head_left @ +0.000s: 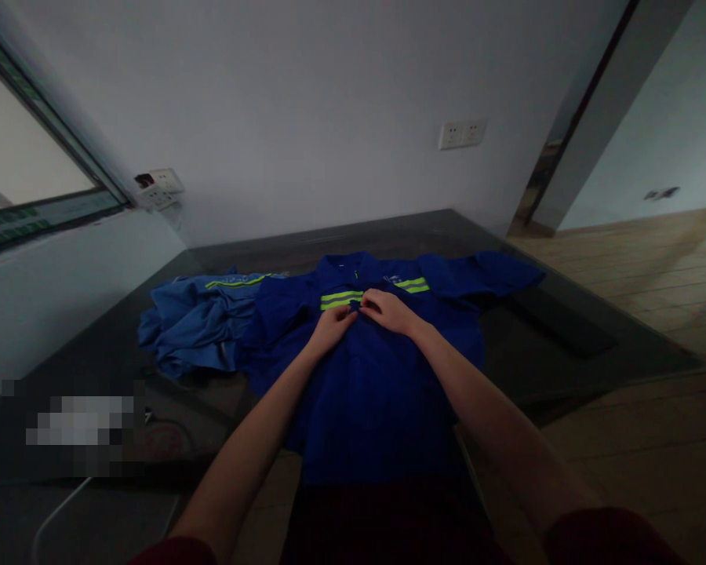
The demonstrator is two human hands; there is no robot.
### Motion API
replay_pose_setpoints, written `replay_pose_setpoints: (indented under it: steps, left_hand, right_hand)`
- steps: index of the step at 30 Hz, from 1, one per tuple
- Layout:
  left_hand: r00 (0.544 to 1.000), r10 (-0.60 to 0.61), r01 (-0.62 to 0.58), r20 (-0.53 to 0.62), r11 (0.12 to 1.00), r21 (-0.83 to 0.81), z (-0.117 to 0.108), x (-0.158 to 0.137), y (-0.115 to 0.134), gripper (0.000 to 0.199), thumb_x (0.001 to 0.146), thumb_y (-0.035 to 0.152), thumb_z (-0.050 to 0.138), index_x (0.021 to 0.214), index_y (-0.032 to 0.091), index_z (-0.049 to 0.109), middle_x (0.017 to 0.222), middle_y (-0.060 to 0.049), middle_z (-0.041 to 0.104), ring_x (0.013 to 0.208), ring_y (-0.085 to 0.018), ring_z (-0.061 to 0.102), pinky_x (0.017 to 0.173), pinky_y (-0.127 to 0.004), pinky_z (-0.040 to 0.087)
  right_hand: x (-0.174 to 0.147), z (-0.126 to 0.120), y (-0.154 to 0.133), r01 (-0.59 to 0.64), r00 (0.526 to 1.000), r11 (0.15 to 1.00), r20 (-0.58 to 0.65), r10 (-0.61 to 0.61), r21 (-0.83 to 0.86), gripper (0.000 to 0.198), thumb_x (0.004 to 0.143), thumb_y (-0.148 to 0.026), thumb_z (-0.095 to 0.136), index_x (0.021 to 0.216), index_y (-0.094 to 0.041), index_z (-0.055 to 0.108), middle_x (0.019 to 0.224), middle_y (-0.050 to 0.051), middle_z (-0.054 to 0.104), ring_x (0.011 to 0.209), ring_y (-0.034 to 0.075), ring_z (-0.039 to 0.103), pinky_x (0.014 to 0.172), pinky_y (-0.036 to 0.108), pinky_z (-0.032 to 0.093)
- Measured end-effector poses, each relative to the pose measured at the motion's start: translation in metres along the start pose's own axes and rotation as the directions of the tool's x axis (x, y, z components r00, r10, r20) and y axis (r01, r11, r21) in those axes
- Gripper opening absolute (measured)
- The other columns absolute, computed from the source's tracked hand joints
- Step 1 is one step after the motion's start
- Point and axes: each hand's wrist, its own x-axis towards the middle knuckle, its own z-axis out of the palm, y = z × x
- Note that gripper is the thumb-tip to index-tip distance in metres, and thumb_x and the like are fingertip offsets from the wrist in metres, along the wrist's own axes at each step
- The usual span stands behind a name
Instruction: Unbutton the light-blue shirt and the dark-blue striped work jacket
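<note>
A dark blue work jacket (pixel 365 408) with yellow-green and grey reflective stripes lies spread on the dark table, collar toward the wall. Its lower part hangs over the near edge. At the chest, on the front opening, my left hand (pixel 332 326) pinches a bit of the jacket's cloth. My right hand (pixel 388 310) pinches the cloth close beside it, its fingers almost meeting the left ones. Whether a button or other fastener is between the fingertips is too small to tell. One jacket sleeve (pixel 488 271) stretches out to the right.
A crumpled lighter blue garment (pixel 194 322) with a yellow-green stripe lies left of the jacket on the table (pixel 435 227). A blurred-out pale object with a white cable (pixel 59 514) is at the near left. Wall sockets (pixel 462 134) are above the table; a window is at left.
</note>
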Motion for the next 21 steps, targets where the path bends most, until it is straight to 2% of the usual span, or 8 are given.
replay_pose_setpoints:
  steps: [7, 12, 17, 21]
  left_hand:
    - [0.996, 0.062, -0.051, -0.061, 0.986, 0.160, 0.003, -0.005, 0.005, 0.026, 0.081, 0.032, 0.051, 0.060, 0.016, 0.048, 0.055, 0.004, 0.041, 0.054, -0.010, 0.037, 0.052, -0.023, 0.024]
    - [0.989, 0.139, -0.119, -0.060, 0.959, 0.256, 0.006, -0.007, 0.003, 0.027, 0.083, 0.030, 0.049, 0.060, 0.018, 0.045, 0.055, 0.004, 0.041, 0.053, -0.010, 0.038, 0.052, -0.023, 0.024]
    - [0.984, 0.163, -0.130, -0.077, 0.937, 0.324, 0.005, -0.007, -0.001, 0.025, 0.085, 0.030, 0.048, 0.063, 0.018, 0.048, 0.056, 0.002, 0.047, 0.053, -0.012, 0.041, 0.052, -0.024, 0.023]
    - [0.982, 0.173, -0.135, -0.072, 0.920, 0.368, 0.004, -0.007, 0.000, 0.022, 0.086, 0.030, 0.047, 0.067, 0.018, 0.051, 0.059, 0.000, 0.051, 0.054, -0.013, 0.044, 0.053, -0.025, 0.024]
  right_hand:
    - [-0.002, 0.002, -0.017, -0.114, 0.993, 0.976, -0.011, 0.113, -0.183, 0.005, 0.087, -0.019, 0.052, 0.085, -0.017, 0.056, 0.088, 0.006, 0.060, 0.075, 0.017, 0.055, 0.064, 0.026, 0.037]
    - [-0.003, 0.007, -0.023, -0.122, 0.992, 0.948, 0.000, 0.128, -0.295, 0.009, 0.089, -0.019, 0.049, 0.091, -0.017, 0.058, 0.097, 0.009, 0.061, 0.078, 0.017, 0.057, 0.063, 0.026, 0.040]
    - [-0.003, 0.009, -0.014, -0.021, 0.999, 0.980, 0.044, 0.030, -0.196, 0.012, 0.090, -0.016, 0.047, 0.092, -0.016, 0.059, 0.099, 0.008, 0.061, 0.090, 0.018, 0.057, 0.076, 0.027, 0.043]
    - [-0.002, 0.010, -0.008, -0.084, 0.996, 0.994, -0.037, 0.082, -0.062, 0.006, 0.085, -0.015, 0.054, 0.086, -0.017, 0.060, 0.091, 0.006, 0.062, 0.085, 0.018, 0.058, 0.075, 0.027, 0.042]
